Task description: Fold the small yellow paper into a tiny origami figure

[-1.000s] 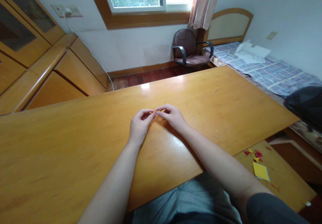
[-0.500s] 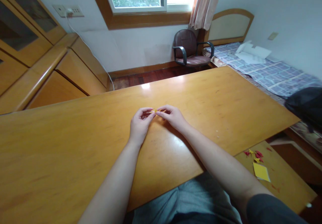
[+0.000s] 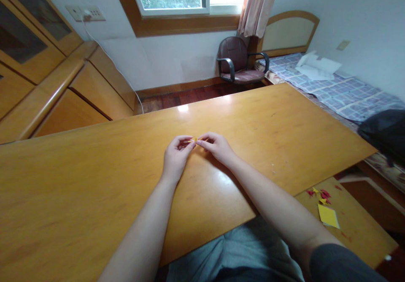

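Observation:
A small folded piece of yellow paper (image 3: 195, 139) is pinched between my two hands, just over the wooden table (image 3: 95, 180). My left hand (image 3: 177, 153) grips its left side between thumb and fingers. On the other side, my right hand (image 3: 217, 145) pinches it the same way, fingertips almost meeting those of the left. Most of the paper is hidden behind the fingers, so its exact shape is not clear.
On a lower surface (image 3: 357, 218) at the right lie a stack of yellow paper squares (image 3: 329, 216) and several small red and yellow folded papers (image 3: 325, 195). A brown armchair (image 3: 234, 58) stands beyond the table. A bed (image 3: 341, 90) with a black bag (image 3: 384, 132) is at right.

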`<state>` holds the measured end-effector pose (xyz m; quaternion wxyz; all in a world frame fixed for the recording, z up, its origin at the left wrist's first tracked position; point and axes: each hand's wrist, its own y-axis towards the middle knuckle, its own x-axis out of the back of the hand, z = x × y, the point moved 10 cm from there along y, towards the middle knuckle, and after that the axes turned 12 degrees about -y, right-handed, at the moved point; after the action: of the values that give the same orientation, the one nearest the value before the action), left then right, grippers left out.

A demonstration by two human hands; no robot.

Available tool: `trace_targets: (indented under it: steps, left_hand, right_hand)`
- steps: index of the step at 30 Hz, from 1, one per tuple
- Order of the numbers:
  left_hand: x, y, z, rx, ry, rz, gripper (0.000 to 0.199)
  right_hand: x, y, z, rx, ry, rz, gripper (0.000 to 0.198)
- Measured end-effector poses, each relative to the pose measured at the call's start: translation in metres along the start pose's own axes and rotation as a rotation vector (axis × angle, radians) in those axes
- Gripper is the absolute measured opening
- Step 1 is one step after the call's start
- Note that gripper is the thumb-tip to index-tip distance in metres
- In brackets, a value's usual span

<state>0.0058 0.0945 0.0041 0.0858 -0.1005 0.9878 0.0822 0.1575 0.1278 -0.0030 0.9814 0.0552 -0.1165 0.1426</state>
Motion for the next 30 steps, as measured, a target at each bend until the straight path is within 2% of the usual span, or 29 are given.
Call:
trace_targets:
  steps: [30]
  left_hand:
    - [-0.0017, -0.0009, 0.0008, 0.037, -0.088, 0.002, 0.032]
  right_hand:
    - [0.0053, -0.0005, 0.0036, 0.031, -0.057, -0.037, 0.037]
